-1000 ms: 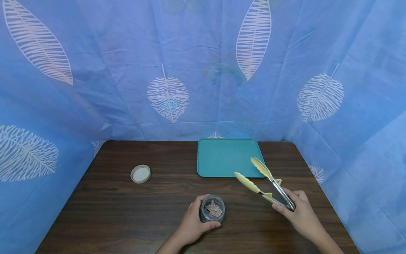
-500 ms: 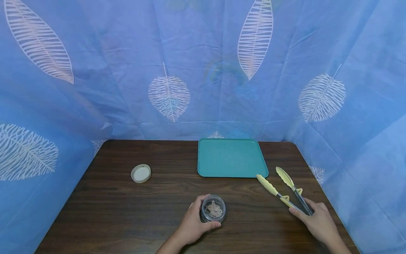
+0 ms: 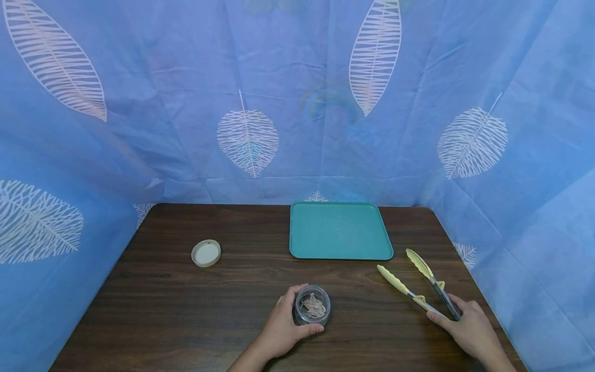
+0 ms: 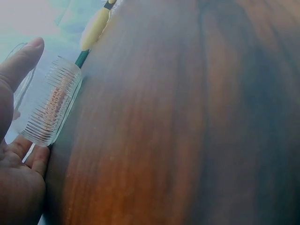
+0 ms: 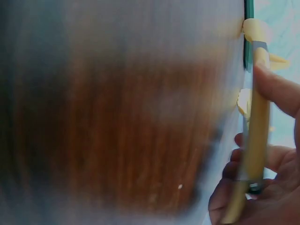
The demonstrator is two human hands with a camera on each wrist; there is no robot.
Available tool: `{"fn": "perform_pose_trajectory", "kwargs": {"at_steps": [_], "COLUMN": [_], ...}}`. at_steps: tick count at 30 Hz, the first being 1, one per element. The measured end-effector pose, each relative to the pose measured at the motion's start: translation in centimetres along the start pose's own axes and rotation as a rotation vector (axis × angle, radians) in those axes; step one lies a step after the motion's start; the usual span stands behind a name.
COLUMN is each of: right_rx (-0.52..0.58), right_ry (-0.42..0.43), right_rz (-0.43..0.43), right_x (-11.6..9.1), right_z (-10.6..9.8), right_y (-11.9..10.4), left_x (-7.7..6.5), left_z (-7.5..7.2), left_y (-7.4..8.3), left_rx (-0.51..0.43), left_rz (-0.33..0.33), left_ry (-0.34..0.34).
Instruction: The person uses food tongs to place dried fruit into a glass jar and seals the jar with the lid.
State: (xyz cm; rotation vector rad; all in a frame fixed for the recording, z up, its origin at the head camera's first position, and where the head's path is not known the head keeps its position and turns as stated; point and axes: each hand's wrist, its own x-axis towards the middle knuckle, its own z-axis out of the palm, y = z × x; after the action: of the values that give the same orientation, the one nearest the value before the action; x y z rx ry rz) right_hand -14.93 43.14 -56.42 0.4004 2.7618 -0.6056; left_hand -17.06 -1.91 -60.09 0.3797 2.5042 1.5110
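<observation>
My left hand (image 3: 280, 329) curls round a small clear jar (image 3: 299, 311) that stands upright on the table, lidless. Thin pale-brown shreds (image 3: 314, 306) lie inside it, and ridged clear walls show in the left wrist view. Over at the right, my right hand (image 3: 471, 330) grips the handle end of metal tongs (image 3: 394, 279) with pale-yellow scalloped tips. The tongs' two arms are spread apart, with nothing between the tips, low over the wood in front of the tray. In the right wrist view the thumb lies along one arm, fingers bent at the other.
A teal tray (image 3: 341, 231) lies at the back of the dark wooden table (image 3: 162, 310), right of the middle. A round lid (image 3: 206, 253), its pale inner side up, lies left of the jar. Blue leaf-print cloth (image 3: 297, 93) hangs behind and at both sides.
My right hand has carried the tongs rightward, towards me and down, away from over the tray's front edge. My left hand and the jar have stayed in place.
</observation>
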Motion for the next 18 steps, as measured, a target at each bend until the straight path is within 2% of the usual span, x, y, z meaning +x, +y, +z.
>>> {"fn": "perform_pose_trajectory", "kwargs": {"at_steps": [10,18], "right_rx": [-0.077,-0.091], "right_ry": [0.013,0.012], "right_rz": [0.000,0.003], "right_x": [0.32,0.34], "right_z": [0.68,0.73], "right_y": [0.17,0.06], "left_x": [-0.01,0.01], "left_z": [-0.03,-0.04], "left_y": [-0.07,-0.04], "left_rx": [0.018,0.020], "left_rz": [0.022,0.001], "left_ry": [0.017,0.017]}}
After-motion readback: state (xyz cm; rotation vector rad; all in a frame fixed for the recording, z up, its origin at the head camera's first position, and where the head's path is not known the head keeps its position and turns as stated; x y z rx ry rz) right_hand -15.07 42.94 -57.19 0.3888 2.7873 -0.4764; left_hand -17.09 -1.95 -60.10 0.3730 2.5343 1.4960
